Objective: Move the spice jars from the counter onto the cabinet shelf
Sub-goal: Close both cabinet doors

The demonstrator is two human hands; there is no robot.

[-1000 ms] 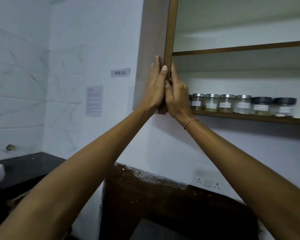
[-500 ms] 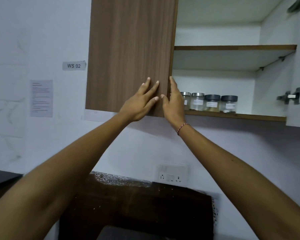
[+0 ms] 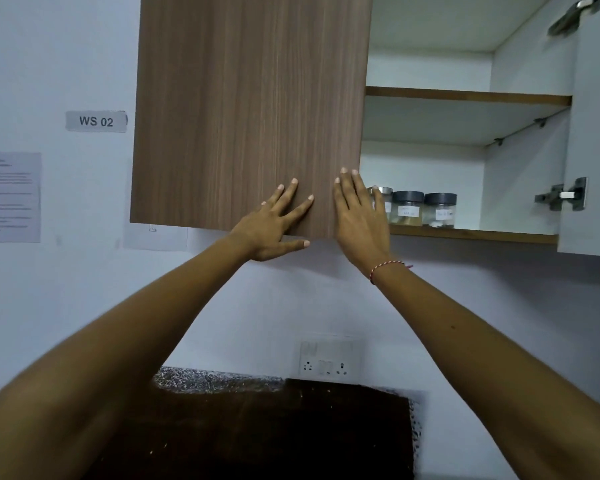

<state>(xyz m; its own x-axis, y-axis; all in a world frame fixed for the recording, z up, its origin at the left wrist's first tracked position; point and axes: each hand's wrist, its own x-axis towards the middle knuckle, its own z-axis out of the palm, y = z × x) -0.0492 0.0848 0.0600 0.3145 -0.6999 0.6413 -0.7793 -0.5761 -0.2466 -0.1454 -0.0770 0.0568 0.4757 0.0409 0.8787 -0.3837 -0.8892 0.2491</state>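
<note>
Three spice jars show on the lower cabinet shelf: two with dark grey lids and one with a silver lid, half hidden behind my right hand. Others are hidden by the brown wooden left door. My left hand lies flat on that door's lower part, fingers spread. My right hand rests flat at the door's right edge, fingers straight. Neither hand holds anything.
The right cabinet door stands open, white inside, with hinges showing. The upper shelf carries nothing I can see. A wall socket sits above the dark counter. A "WS 02" label and a paper sheet hang left.
The left door has swung from edge-on to nearly flat against the cabinet, covering most of the jars. Both hands moved with it and now press flat on its face.
</note>
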